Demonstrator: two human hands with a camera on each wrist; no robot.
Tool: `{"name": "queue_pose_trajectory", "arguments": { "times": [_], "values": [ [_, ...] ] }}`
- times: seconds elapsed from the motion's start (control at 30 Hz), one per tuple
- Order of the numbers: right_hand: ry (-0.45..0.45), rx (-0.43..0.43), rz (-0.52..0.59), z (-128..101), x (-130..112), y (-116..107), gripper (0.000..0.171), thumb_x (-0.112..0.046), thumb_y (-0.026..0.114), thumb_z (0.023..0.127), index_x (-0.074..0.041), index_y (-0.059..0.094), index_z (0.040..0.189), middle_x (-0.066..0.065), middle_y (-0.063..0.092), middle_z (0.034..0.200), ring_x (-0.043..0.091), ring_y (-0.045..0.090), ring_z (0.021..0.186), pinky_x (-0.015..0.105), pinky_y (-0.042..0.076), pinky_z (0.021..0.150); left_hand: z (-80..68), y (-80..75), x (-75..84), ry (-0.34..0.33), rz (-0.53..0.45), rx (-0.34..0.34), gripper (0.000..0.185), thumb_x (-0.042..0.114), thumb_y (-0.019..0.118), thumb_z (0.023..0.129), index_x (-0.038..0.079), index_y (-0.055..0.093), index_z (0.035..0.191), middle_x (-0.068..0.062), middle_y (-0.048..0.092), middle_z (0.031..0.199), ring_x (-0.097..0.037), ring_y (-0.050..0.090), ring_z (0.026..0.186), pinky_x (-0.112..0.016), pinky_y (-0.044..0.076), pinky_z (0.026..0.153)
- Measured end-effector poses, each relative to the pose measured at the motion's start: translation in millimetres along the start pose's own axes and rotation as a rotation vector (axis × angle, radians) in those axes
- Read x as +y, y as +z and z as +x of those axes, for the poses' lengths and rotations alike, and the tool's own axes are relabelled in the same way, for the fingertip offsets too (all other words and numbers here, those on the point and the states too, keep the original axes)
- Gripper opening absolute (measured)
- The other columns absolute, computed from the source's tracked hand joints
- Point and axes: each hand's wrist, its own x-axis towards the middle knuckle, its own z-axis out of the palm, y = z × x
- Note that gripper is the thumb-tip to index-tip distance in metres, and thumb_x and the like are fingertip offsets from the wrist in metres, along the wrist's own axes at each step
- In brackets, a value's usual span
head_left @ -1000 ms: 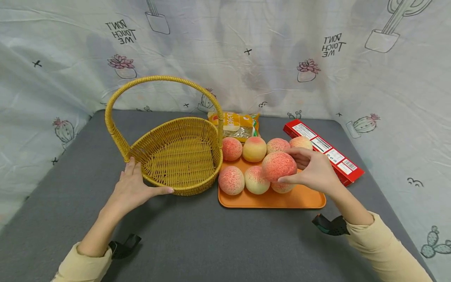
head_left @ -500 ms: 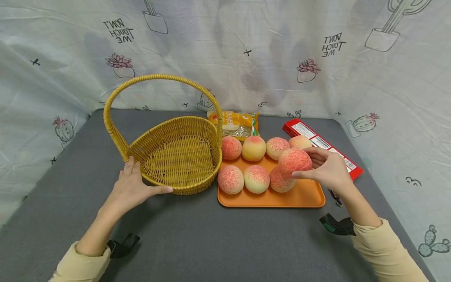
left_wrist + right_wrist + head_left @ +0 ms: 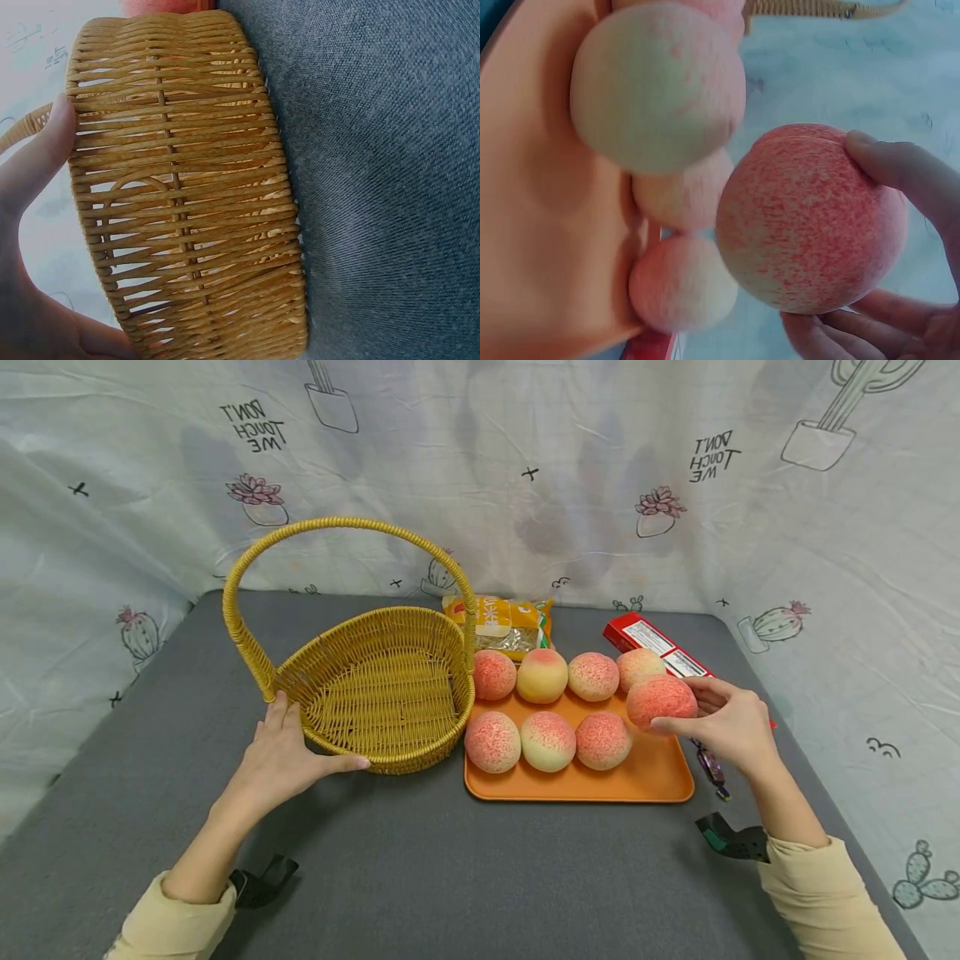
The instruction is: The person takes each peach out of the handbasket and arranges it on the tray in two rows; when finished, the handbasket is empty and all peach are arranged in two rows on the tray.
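My right hand (image 3: 731,722) grips a reddish speckled peach (image 3: 658,703) between thumb and fingers, above the right side of the orange tray (image 3: 555,787). In the right wrist view the held peach (image 3: 810,221) is apart from the others. Several pink and cream peaches stand in two rows on the tray, among them a red one (image 3: 603,741) at the right end of the front row. My left hand (image 3: 277,768) rests spread on the near left rim of a yellow woven basket (image 3: 420,763) with a tall handle. In the left wrist view the thumb (image 3: 56,131) touches the rim.
An orange and clear food packet (image 3: 498,625) lies behind the tray. A long red box (image 3: 645,635) lies at the back right, partly hidden by the right hand. A small purple wrapped item (image 3: 711,768) is beside the tray. A patterned cloth (image 3: 525,485) hangs behind the grey table.
My right hand has carried the peach to the right over the tray, uncovering the red peach in the front row and the purple item. My left hand stays on the basket.
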Motion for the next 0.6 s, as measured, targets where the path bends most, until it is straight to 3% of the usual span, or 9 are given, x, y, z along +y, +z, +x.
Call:
{"name": "queue_pose_trajectory", "arguments": {
  "times": [0.17, 0.4, 0.6],
  "values": [
    [0.008, 0.017, -0.133, -0.7, 16.6, -1.1, 0.083, -0.043, 0.087, 0.07, 0.005, 0.056, 0.131, 0.026, 0.065, 0.116, 0.035, 0.063, 0.105, 0.021, 0.047, 0.069, -0.4, -0.7, 0.1, 0.0, 0.0, -0.003, 0.133, 0.067, 0.074, 0.071, -0.024, 0.008, 0.143, -0.041, -0.011, 0.151, -0.067, 0.001, 0.131, -0.075, 0.013, 0.101],
    [-0.063, -0.052, -0.21, 0.5, 31.0, 12.8, 0.072, -0.037, 0.088, 0.068, 0.006, 0.062, 0.12, 0.025, 0.068, 0.106, 0.035, 0.064, 0.094, 0.035, 0.049, 0.07, 0.2, -0.8, 0.4, 0.009, 0.012, 0.01, 0.133, 0.067, 0.074, 0.071, -0.024, 0.01, 0.143, -0.042, -0.008, 0.151, -0.068, 0.003, 0.131, -0.075, 0.014, 0.101],
    [-0.12, -0.113, -0.276, 3.4, 31.6, 22.5, 0.074, -0.037, 0.086, 0.07, 0.008, 0.059, 0.123, 0.026, 0.065, 0.11, 0.035, 0.061, 0.091, 0.042, 0.048, 0.073, 0.5, -1.1, 0.7, 0.001, 0.012, 0.001, 0.134, 0.068, 0.073, 0.071, -0.024, 0.008, 0.143, -0.041, -0.009, 0.151, -0.068, 0.003, 0.131, -0.075, 0.016, 0.1]
  ]
}}
